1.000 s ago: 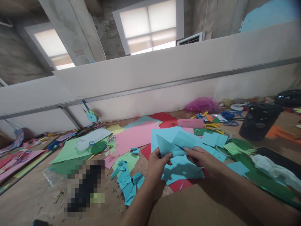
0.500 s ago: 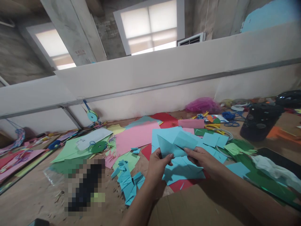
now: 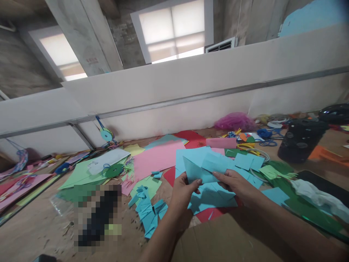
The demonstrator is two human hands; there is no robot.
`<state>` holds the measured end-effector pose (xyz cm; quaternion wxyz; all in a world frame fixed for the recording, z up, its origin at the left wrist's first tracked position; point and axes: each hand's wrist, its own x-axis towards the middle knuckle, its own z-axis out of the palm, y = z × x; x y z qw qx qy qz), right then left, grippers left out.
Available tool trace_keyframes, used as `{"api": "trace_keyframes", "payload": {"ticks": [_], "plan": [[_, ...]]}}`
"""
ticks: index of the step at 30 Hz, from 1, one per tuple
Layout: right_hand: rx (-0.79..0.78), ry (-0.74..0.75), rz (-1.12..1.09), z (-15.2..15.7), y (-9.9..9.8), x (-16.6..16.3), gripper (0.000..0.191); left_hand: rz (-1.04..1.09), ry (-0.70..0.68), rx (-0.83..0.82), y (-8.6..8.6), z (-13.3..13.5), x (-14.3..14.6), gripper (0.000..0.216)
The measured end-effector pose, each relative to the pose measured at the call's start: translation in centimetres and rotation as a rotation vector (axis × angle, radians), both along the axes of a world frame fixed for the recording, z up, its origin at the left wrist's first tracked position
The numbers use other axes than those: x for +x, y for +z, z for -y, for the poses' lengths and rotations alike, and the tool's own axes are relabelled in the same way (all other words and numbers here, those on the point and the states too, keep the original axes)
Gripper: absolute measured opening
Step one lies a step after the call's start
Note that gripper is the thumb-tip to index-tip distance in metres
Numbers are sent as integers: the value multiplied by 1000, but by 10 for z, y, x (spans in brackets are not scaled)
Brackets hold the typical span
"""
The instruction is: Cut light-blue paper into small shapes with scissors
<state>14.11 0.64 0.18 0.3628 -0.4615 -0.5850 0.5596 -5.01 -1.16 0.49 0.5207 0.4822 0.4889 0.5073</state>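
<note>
Both hands hold a partly folded piece of blue paper [image 3: 200, 174] in front of me. My left hand [image 3: 182, 187] pinches its left side, thumb on top. On the right edge, my right hand [image 3: 231, 179] has thumb and fingers closed on the paper. One corner stands up in a point at the left, and a flap lies across the right. Beneath the hands is a larger folded blue sheet [image 3: 212, 200] over red paper [image 3: 209, 215]. Several small folded blue paper pieces [image 3: 148, 214] lie in a pile left of my left forearm.
Pink paper [image 3: 156, 158] and green sheets [image 3: 79, 171] spread across the table's left and back. Right of my hands are square blue sheets [image 3: 244, 161], a dark cup [image 3: 302, 142] and white crumpled tissue [image 3: 319, 196]. A white partition [image 3: 163, 98] runs behind; cardboard [image 3: 215, 242] lies in front.
The flap on the right of the held paper lies slightly flatter, and the right fingers have shifted a little. Both hands keep their hold; the rest looks the same.
</note>
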Motion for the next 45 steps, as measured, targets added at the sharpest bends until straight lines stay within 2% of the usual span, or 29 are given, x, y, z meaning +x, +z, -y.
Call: {"api": "trace_keyframes", "payload": {"ticks": [4,10,12,17,20,22,24,28,34,37,41,45], "plan": [[8,15,-33,2,2,-2,50,0,-10,0,1,1,1,32],[54,-107,32,-6,-1,4,46,-5,34,10,-5,-2,-3,28],[138,-143,187,-12,-4,11,44,-2,54,10,-6,-3,-4,28],[365,-200,830,-24,-13,33,25,57,116,-61,-3,0,-5,35],[526,-242,990,-27,-11,41,34,118,116,-87,-2,1,-4,38],[648,-253,913,-26,-5,41,35,144,107,-104,-4,1,-3,40],[682,-225,695,-22,2,34,31,182,87,-133,-8,-1,-3,43],[418,-97,321,-7,4,10,28,290,38,-127,-16,-4,1,51],[111,-138,-50,0,-10,-12,33,319,23,-160,-20,1,13,51],[88,-148,-138,0,-11,-13,34,295,28,-176,-17,5,16,49],[100,-137,-125,1,-8,-13,32,247,25,-158,-11,9,18,46],[151,-208,-125,0,-5,-7,31,219,-3,-111,-6,8,22,43]]}}
